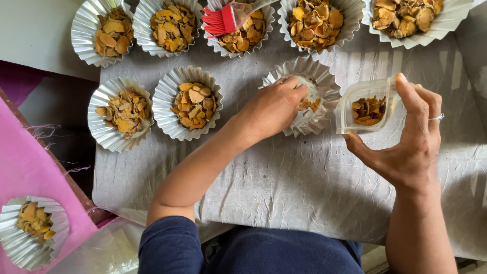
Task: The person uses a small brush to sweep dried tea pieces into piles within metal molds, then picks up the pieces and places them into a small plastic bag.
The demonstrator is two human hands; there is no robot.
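Foil cup on pink cloth [33, 231]: off the surface's near-left corner, set apart, full of dried orange chips.
Filled foil cups [194, 103]: rows along the far edge and left side, spaced so none overlap.
Red brush [223, 19]: resting across a far-edge cup.
Left hand [274, 107]: fingers curled into the nearly empty foil cup [324, 86] mid-surface, pinching chips.
Right hand [413, 134]: thumb and fingers spread, gripping the clear pouch [366, 105] open-mouthed just beside that cup.

I see five filled foil cups [314, 20] in the back row on the worktop [284, 182], brush [225, 18] lying across the third. Two more filled cups [188, 103] front-left. My left hand [274, 109] is inside the near-empty cup [317, 91]; right hand [411, 137] holds the pouch [366, 107] just right of it. One lone cup [33, 231] off the worktop, far left, nearest me.
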